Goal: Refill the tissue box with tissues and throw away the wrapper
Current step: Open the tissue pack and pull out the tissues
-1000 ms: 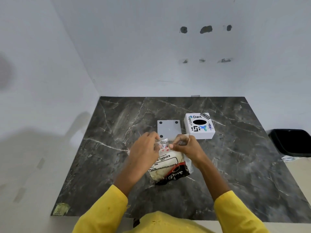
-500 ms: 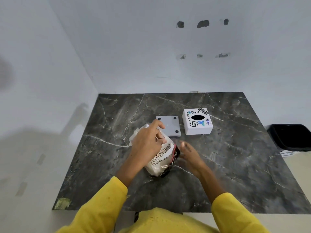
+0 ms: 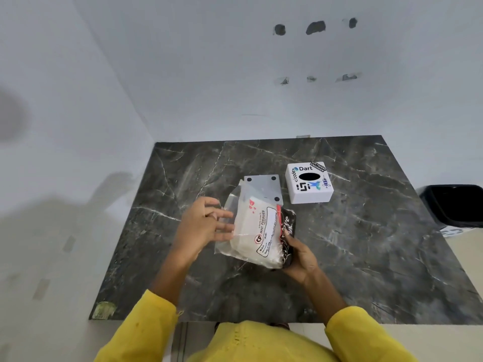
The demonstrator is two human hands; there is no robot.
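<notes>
One head-worn wide-angle camera is looking forward and steeply down from above the person's chest, facing a white corner of walls. It is sitting close over the near edge of the dark marble tabletop [image 3: 366, 257], which is filling the lower middle, with yellow sleeves [image 3: 146, 333] entering from the bottom. The lens is bending the edges, catching a black bin [image 3: 454, 205] at far right.
</notes>
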